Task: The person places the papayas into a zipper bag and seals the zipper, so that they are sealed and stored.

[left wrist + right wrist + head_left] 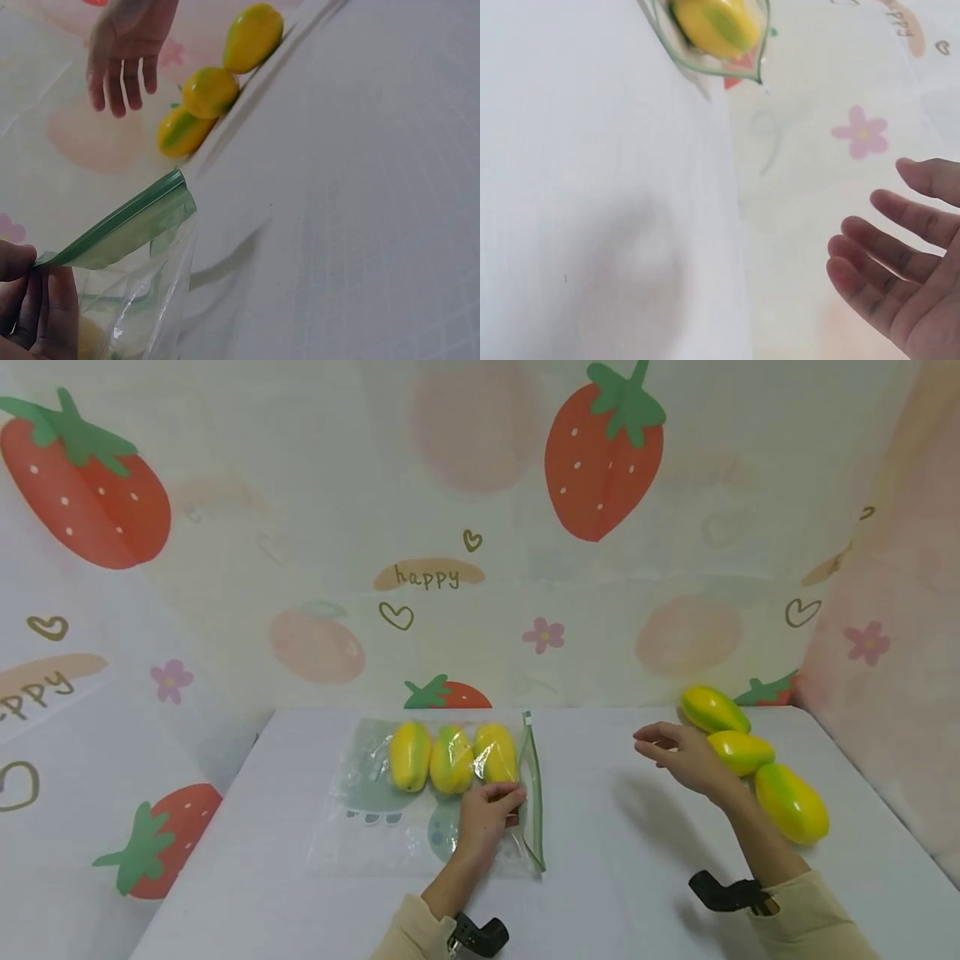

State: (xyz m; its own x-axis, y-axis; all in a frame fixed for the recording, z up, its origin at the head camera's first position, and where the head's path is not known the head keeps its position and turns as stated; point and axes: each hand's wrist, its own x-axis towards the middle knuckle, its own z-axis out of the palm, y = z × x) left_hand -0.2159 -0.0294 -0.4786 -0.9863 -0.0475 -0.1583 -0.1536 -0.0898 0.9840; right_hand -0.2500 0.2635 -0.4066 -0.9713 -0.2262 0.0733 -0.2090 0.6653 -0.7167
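1. Bag [363, 785], clear with a green print, lies left of centre on the desk [592, 877], close to the far edge; its green-rimmed mouth gapes towards the right edge.
2. Three yellow-green fruits [452, 760] sit side by side inside it, along the far half.
3. Left hand [483, 822] pinches the bag's rim between thumb and fingers.
4. Right hand [684, 760] hangs over the right half of the desk, apart from the fruit, fingers parted and gently bent.
5. Three loose fruits [741, 753] run close together from near the far right corner along the right edge.
6. Strawberry-printed backdrop [585, 593] rises behind the far edge.
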